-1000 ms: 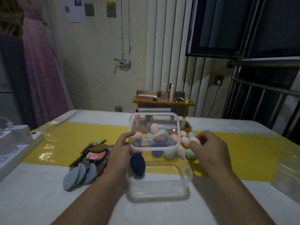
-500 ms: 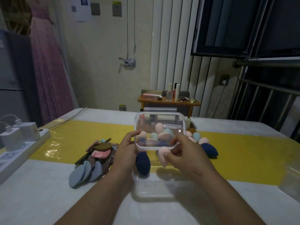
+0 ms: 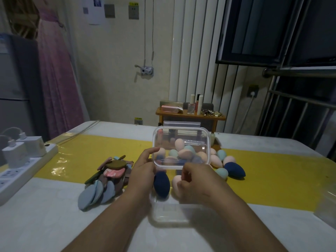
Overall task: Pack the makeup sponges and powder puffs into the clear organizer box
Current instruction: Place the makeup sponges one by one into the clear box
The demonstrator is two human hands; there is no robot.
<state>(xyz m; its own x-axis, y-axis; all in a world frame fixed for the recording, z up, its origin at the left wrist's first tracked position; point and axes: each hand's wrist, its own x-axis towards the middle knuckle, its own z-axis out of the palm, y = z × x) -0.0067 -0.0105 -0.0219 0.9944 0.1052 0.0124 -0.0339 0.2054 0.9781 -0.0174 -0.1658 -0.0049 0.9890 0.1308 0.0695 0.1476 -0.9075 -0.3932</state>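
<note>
The clear organizer box point(image 3: 169, 213) sits on the table in front of me, its hinged lid point(image 3: 181, 140) standing upright. My left hand point(image 3: 143, 171) pinches the lid's left edge. A navy sponge point(image 3: 161, 184) stands in the box's left side. Beside it, my right hand point(image 3: 198, 180) grips a pink sponge point(image 3: 176, 182) inside the box. Several pink, teal and navy sponges point(image 3: 216, 160) lie in a heap behind and to the right of the lid. A pile of flat powder puffs point(image 3: 105, 179) lies to the left of the box.
A white power strip with chargers point(image 3: 23, 160) runs along the table's left edge. Another clear container point(image 3: 327, 206) shows at the right edge. A yellow runner point(image 3: 281, 179) crosses the table. A small wooden shelf with cosmetics point(image 3: 189, 115) stands behind the table.
My right hand took a pink sponge from the heap at the right and carried it left into the box beside the navy sponge. My left hand stays on the lid.
</note>
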